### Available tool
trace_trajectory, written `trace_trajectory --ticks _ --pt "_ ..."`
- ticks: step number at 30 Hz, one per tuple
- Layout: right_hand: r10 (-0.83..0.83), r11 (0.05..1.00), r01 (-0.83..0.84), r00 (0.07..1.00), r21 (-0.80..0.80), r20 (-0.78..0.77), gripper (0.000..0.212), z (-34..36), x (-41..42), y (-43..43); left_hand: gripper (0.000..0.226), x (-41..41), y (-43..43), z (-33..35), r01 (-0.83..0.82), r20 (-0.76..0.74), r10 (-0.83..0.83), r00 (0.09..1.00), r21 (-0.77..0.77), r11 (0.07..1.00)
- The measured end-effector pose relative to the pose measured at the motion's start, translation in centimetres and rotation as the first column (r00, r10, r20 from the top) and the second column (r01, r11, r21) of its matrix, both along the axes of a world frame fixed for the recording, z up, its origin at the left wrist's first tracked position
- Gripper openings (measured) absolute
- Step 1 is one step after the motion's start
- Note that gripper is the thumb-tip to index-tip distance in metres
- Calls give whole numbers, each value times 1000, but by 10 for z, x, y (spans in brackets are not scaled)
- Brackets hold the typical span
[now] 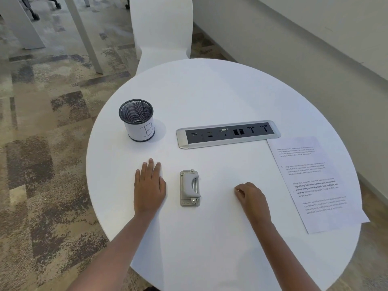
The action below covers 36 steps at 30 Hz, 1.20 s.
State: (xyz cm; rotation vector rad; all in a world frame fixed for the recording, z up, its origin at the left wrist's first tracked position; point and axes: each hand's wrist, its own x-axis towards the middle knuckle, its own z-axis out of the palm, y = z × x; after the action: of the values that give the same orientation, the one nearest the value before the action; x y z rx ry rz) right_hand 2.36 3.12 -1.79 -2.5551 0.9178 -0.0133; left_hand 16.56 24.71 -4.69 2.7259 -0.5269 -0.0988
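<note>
Punch (pixel 190 188) sits on table (pixel 210 91) btw both hands, touching neither. Left hand (pixel 149 185) at its 9 o'clock, flat, fingers straight. Right hand (pixel 251 196) at 3 o'clock, fingers curled, seemingly empty.

Table (pixel 210 97): was plain white
Hole punch (pixel 190 188): was grey and silver
Pen cup (pixel 137 120): was black mesh, white label

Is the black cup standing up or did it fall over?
Standing up. The mesh cup sits on its base on the table, and its round open rim faces upward.
</note>
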Motion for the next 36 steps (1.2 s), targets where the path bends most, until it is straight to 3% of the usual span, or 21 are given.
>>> trace_trajectory --ticks 11,14,17,23,25,27,29,32,36 --pt "99 982 -131 971 -136 -218 20 1 18 -1 52 -1 0 -1 -2 2 2 1000 -11 1000" --pt "107 967 -157 965 -199 -240 31 -5 17 -3 55 -1 0 0 -1 4 1 1000 -7 1000" --pt "123 956 -172 971 -237 -207 32 -10 17 -2 52 -1 0 0 -3 18 3 1000 -18 1000" --pt "170 950 -169 985 -264 -21 59 0 19 7 50 -1 0 -1 -8 15 8 1000 -30 1000" --pt "161 942 -166 986 -292 -43 52 2 19 8 52 -1 0 -1 -10 9 10 1000 -27 1000" --pt "60 978 -72 996 -197 -62 35 -5 21 1 50 -1 0 -1 -14 8 15 1000 -30 999" --pt "-58 994 60 998 89 -30 27 -12 16 -10 53 -1 -1 0 -13 5 13 1000 -23 1000" --pt "-272 887 208 957 412 104 23 -7 2 -15 56 -1 -1 1 -8 0 8 1000 -11 1000" --pt "-392 816 257 904 518 169 14 -9 -15 -9 57 -1 -1 0 -9 -2 9 1000 -18 1000"
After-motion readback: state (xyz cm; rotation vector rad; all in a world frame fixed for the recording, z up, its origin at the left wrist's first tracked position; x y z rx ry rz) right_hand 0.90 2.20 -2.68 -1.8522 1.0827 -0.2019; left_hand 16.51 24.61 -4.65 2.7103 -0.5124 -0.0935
